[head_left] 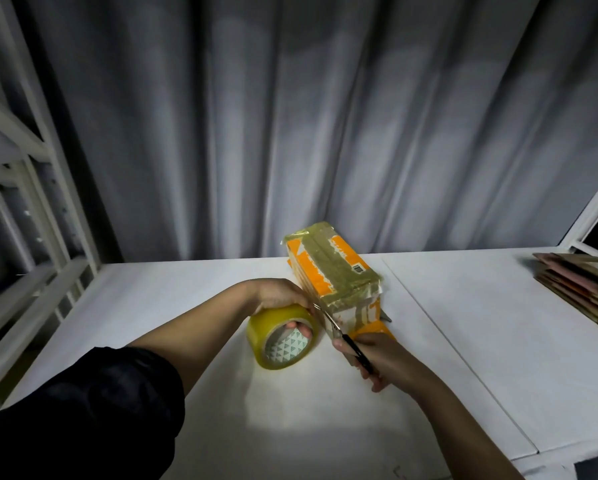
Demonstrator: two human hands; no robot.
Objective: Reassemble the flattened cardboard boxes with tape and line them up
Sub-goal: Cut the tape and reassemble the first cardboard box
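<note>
Your left hand (279,293) curls its fingers (300,330) through the core of a glossy yellowish tape roll (283,337), gripping it. Your right hand (377,358) grips black-handled scissors (339,332), blades parted at the tape strip just beyond your fingers. Past the blades sits the assembled orange-and-white cardboard box (332,271), oblong, its top banded with shiny tape. Everything rests on a matte white bench (464,341). Far right of your fingers lies a stack of flattened cardboard (585,289). Pleated grey curtains (290,133) hang behind; a white metal frame (31,168) stands left.
</note>
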